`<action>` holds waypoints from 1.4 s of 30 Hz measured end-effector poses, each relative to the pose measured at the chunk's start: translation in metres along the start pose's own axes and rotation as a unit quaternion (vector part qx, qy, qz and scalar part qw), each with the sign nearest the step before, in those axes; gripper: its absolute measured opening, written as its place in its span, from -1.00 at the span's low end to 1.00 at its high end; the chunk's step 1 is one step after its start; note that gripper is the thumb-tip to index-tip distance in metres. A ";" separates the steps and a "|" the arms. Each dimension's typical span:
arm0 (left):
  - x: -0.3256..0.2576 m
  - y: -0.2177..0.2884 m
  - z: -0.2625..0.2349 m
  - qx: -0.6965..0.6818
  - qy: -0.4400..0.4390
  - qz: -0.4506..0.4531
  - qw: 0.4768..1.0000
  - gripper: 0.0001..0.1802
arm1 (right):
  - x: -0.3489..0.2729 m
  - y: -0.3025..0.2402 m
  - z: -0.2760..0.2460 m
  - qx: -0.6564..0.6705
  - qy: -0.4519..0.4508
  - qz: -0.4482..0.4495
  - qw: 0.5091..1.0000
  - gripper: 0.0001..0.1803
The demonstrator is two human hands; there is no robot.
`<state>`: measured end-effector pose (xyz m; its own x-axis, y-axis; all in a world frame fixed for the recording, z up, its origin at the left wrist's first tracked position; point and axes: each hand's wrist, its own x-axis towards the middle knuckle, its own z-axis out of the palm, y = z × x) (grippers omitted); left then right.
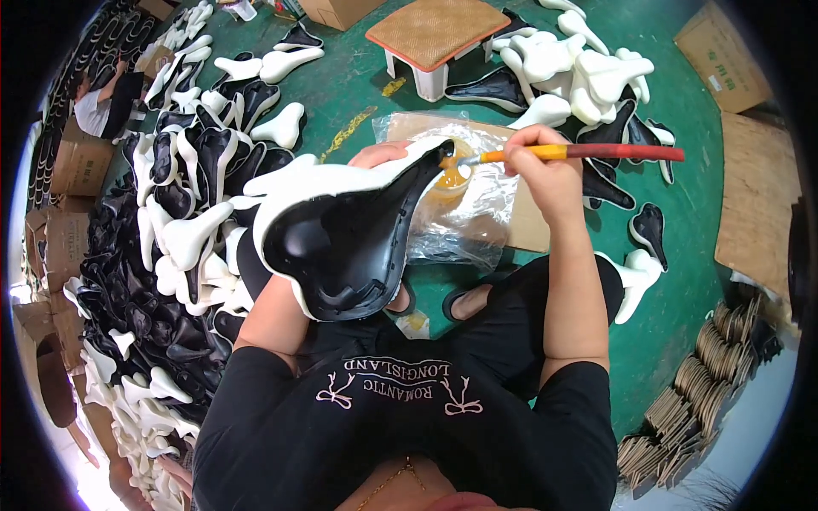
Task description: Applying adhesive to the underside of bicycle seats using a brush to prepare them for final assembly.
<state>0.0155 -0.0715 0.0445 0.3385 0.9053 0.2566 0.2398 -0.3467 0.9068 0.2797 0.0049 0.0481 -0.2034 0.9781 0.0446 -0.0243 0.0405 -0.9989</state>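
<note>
My left hand (381, 154) grips a bicycle saddle (328, 243) from behind, most of its fingers hidden by the saddle. The saddle is tilted so its hollow black underside faces me, with a white padded edge around it and its narrow nose pointing up and right. My right hand (545, 170) is closed around a brush (609, 151) with a red and yellow handle. The brush's tip lies at the saddle's nose; whether it touches is hard to see. Just behind that sits a container of amber liquid (449, 189), on clear plastic film (464, 234) over cardboard.
Large heaps of white saddle pads (192, 243) and black shells (162, 328) fill the left. More saddles (588, 72) lie at the far right, beside a brown-topped stool (436, 34). Cardboard pieces (707, 366) are stacked at right. Another person (100, 106) sits at far left.
</note>
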 end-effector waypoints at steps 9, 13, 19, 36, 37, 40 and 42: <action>0.010 -0.024 -0.003 0.071 0.019 0.099 0.992 -0.50 | 0.002 0.001 0.002 0.003 0.041 0.012 0.999 -0.93; 0.010 -0.020 0.004 0.068 0.023 0.056 0.996 -0.51 | -0.008 -0.006 0.004 0.024 -0.112 0.041 0.993 -0.92; 0.015 -0.027 0.003 0.019 0.039 0.017 0.999 -0.48 | 0.005 0.015 -0.004 -0.022 -0.014 -0.007 1.000 -0.89; 0.027 -0.070 0.003 -0.147 0.064 0.030 0.987 -0.60 | -0.006 0.008 0.004 0.147 -0.142 0.012 0.979 -0.91; 0.031 -0.061 0.006 -0.095 0.068 0.076 0.990 -0.62 | -0.005 0.008 0.006 0.121 -0.108 0.003 0.987 -0.92; 0.029 -0.040 0.006 0.107 0.081 0.094 0.986 -0.58 | -0.005 0.001 0.009 0.065 -0.065 -0.030 0.995 -0.92; 0.031 -0.036 0.004 0.079 0.089 0.098 0.988 -0.56 | -0.009 -0.005 0.006 0.029 -0.168 -0.084 0.982 -0.92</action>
<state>0.0212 -0.0322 0.0183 0.2306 0.8405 0.4903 0.3292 -0.5415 0.7735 0.2760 -0.0057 0.0530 -0.5027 0.8358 0.2209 -0.1379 0.1747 -0.9749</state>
